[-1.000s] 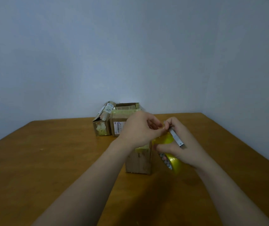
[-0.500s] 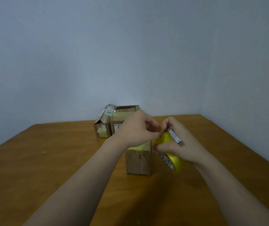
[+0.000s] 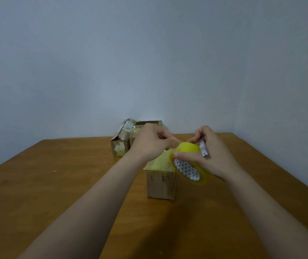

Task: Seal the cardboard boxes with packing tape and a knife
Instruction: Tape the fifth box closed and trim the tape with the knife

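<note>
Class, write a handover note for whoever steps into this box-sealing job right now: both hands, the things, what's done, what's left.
Left hand pinches the tape end at the roll.
Right hand holds the tape roll and the knife.
Near box stands on the table below the hands, yellow tape on its top.
Tilted back box and the box beside it wait by the wall; their sealing is unclear.
To do: pull a strip, cut it, press it down.

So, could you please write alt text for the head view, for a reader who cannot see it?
A person's right hand holds a roll of yellow packing tape and a knife while the left hand pinches the roll's edge, above a tape-topped cardboard box on a wooden table; two more boxes stand behind.
</note>
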